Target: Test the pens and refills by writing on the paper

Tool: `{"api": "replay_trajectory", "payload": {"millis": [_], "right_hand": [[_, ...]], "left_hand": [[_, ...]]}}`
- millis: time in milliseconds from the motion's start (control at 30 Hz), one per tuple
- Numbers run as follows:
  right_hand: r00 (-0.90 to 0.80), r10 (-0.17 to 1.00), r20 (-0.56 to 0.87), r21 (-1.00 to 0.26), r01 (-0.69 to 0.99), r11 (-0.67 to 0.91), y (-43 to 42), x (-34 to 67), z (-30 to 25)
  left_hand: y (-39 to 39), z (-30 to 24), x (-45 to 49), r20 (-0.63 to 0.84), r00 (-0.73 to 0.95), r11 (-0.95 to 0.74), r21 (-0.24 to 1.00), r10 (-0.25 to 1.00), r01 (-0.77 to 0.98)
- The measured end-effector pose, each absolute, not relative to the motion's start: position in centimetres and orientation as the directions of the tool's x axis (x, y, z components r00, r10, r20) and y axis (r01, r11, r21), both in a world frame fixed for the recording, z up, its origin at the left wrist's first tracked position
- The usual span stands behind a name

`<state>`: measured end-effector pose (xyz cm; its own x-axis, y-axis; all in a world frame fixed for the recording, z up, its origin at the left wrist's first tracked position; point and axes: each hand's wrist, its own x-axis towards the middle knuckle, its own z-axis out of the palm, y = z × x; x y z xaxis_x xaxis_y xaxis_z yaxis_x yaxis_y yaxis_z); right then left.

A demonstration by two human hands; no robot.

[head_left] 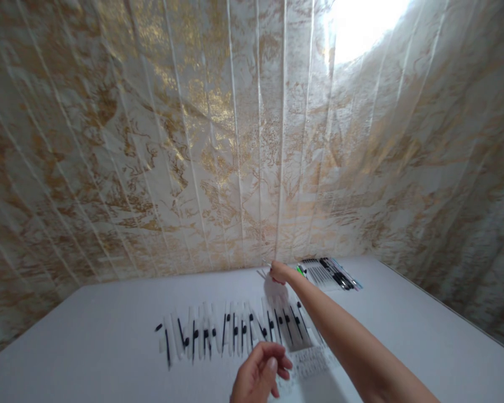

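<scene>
A row of several clear pen barrels with black caps and parts (235, 330) lies across the white table (109, 336). My right hand (279, 272) reaches far past the row, fingers closed in a pinch on a thin clear pen piece near the wall. My left hand (258, 374) hovers close to me in front of the row, its fingers curled loosely with nothing showing in them.
A clear packet of pens and refills (330, 274) lies at the back right of the table, just right of my right hand. A gold-and-white marbled wall (218, 140) rises behind and to both sides. A clear wrapper (311, 358) lies beside my right forearm.
</scene>
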<state>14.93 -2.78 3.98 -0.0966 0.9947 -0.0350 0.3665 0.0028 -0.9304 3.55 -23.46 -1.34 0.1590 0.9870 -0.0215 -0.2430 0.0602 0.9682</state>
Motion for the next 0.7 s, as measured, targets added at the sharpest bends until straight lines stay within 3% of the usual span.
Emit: {"api": "replay_trajectory", "payload": {"millis": [133,267,333,433,533,700], "right_hand": [[-0.190,0.969,-0.157,-0.985,-0.036,-0.167,-8.7,15.0,4.3],[-0.172,0.968,-0.184,-0.894,-0.380,-0.238,-16.7,14.8,2.6],[-0.143,0.963,-0.230,-0.789,-0.552,-0.270,-19.5,14.4,1.7],[-0.133,0.937,-0.322,-0.507,-0.812,-0.290,-21.2,14.0,0.9],[-0.117,0.937,-0.328,-0.376,-0.894,-0.243,-21.2,13.7,0.7],[-0.063,0.945,-0.320,-0.400,-0.896,-0.194,-20.6,13.5,-0.1]], "left_hand": [[-22.4,0.1,3.2,0.032,-0.006,-0.033,0.978,0.999,-0.205],[-22.9,-0.2,3.6,0.108,-0.015,-0.107,0.993,0.994,0.046],[-23.6,-0.5,4.0,0.135,0.044,-0.141,0.967,0.990,0.213],[-24.4,-0.8,4.5,0.139,0.104,-0.168,0.909,0.985,0.382],[-24.6,-0.5,4.4,0.146,0.132,-0.191,0.869,0.980,0.457],[-24.5,1.3,3.4,0.173,0.199,-0.252,0.821,0.965,0.512]]}}
